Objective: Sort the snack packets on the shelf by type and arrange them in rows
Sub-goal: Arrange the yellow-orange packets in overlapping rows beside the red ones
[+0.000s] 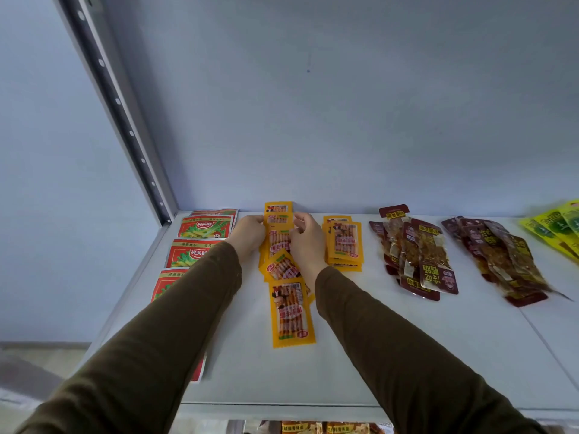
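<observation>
We see a white shelf [391,355] with snack packets in rows by type. Red packets [205,227], their white characters too small to read for sure, lie far left. Dark maroon packets [421,255] lie right, with yellow-green ones [554,227] beyond. Between them, both hands grip a column of orange packets [289,311]: left hand [249,234] and right hand [305,236] curl their fingers round its far end.

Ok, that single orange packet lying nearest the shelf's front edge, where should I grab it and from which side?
Judging by its pose, pinch the near short end of the front orange packet: it lies flat and lengthwise, its far end tucked under the pile, so come from the front edge and slide it out.
</observation>
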Motion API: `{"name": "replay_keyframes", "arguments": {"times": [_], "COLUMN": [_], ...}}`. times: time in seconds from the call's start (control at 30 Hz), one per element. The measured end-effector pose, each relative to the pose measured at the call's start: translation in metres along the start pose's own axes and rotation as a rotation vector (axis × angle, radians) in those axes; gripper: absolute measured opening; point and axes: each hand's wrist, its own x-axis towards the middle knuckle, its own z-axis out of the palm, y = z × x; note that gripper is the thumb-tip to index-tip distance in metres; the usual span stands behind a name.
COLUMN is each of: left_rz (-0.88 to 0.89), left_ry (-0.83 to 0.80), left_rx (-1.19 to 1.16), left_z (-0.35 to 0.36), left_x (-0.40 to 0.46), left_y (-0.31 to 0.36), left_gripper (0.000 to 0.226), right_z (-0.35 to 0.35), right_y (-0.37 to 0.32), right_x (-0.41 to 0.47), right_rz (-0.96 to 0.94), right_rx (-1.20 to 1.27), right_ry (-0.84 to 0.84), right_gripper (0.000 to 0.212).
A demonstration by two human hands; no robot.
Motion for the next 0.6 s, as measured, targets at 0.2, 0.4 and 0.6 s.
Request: {"name": "replay_keyframes", "arguments": {"times": [0.2,0.4,0.6], "left_rz": [-0.114,-0.257,-0.256], "left_ry": [0.041,-0.007,-0.006], "left_rx": [-0.378,-0.812,-0.789], "left_z": [0.006,0.007,0.005], "left_x": [-0.012,-0.025,-0.035], "left_y": [-0.002,-0.003,0.002], "left_gripper": [0.043,0.034,0.038], "right_z": [-0.002,0.003,0.002], "right_y": [-0.003,-0.002,-0.01], "right_x": [0.001,-0.007,-0.021], "right_rz": [0.172,0.3,0.294], "right_rx": [0.229,0.474,0.503], "right_ry": [-0.069,-0.117,-0.092], "right_gripper": [0.042,0.032,0.046]}}
